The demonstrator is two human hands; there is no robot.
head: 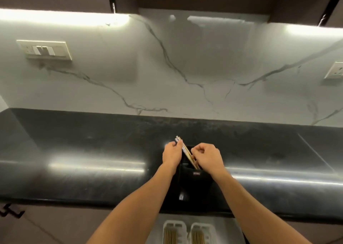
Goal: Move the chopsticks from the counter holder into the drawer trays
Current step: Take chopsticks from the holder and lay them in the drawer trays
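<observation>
Kitchen spot with a white marble-look backsplash (167, 76) with grey veins, strip lights (55, 15) glowing under the dark upper cabinets, a switch plate (44, 50) on the left and a wall socket (335, 70) at the far right edge. Below that is a glossy black surface (92, 151) that's pretty reflective.

Sitting near the front edge of it is a black holder (193, 180) with a tiny label on its front. The chopsticks (187, 152) are a light wooden bundle with their lower ends down in the holder, leaning back and to the left.

Left grip (172, 155) has its fingertips closed narrow around the top ends of the bundle. Right grip (208, 155) is curled up tight, thumb and forefinger pinching the sticks about halfway down, just above the holder's rim. So both are on the same bundle, pretty much side by side.

Down at the bottom edge, the open drawer (228, 225) shows two white trays side by side, left tray (168, 223) and right tray (211, 225), each already with wooden sticks lying lengthwise in it.
</observation>
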